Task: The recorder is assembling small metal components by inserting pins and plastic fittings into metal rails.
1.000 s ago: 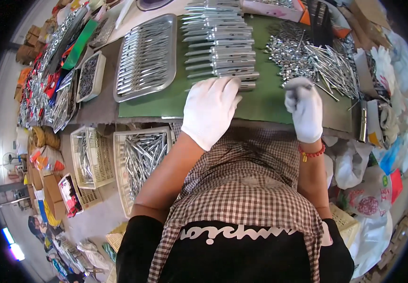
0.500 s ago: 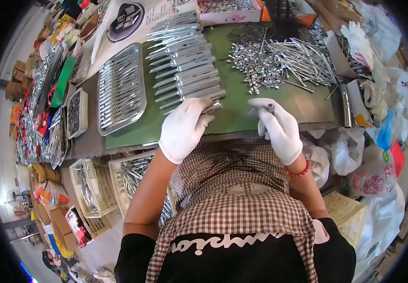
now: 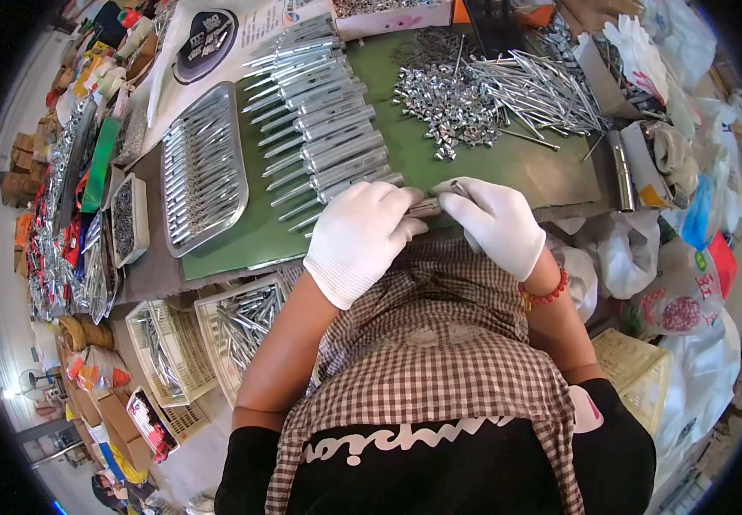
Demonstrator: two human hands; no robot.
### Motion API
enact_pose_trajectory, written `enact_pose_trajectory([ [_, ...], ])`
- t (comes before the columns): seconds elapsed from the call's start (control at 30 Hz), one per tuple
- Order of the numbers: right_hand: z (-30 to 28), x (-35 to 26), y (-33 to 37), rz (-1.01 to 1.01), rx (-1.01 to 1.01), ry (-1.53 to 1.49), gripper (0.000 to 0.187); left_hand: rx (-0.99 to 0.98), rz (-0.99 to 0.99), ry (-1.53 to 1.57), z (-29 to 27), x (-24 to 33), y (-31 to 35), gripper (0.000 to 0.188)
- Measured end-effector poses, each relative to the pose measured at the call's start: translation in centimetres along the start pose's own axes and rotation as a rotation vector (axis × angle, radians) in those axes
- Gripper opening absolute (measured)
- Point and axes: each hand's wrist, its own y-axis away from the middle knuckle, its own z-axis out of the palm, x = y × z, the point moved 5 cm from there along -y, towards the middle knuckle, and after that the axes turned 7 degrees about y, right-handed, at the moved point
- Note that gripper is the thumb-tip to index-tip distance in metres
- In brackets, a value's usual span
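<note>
My left hand (image 3: 362, 240), in a white knit glove, is closed around a metal tube (image 3: 425, 207) at the front edge of the green work surface. White-gloved too, my right hand (image 3: 498, 227) meets the tube's right end, its thumb and fingers pinching a small dark-ended metal piece (image 3: 459, 189). The fingers hide most of that piece and the join. Just beyond my left hand lies a long row of silver metal tubes with thin pointed rods (image 3: 328, 129). Farther right are a heap of small shiny metal fittings (image 3: 452, 107) and a pile of long thin metal pins (image 3: 542, 94).
A metal tray (image 3: 240, 172) of silver parts lies to the left, beside a white box (image 3: 139, 219) of small dark pieces. Cream plastic baskets (image 3: 186, 378) of metal parts stand below. At right, a metal cylinder (image 3: 623, 176) stands near bags and boxes.
My hands have come together from apart; the right hand has brought its small piece to the end of the tube held in the left. The whole view has shifted slightly.
</note>
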Motion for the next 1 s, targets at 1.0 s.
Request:
enact_pose_trajectory([
  [1.0, -5.8, 3.1, -3.7, -0.068, 0.403, 0.711, 0.018, -0.114, -0.174, -0.221, 2.9, 1.4, -0.2, 0.020],
])
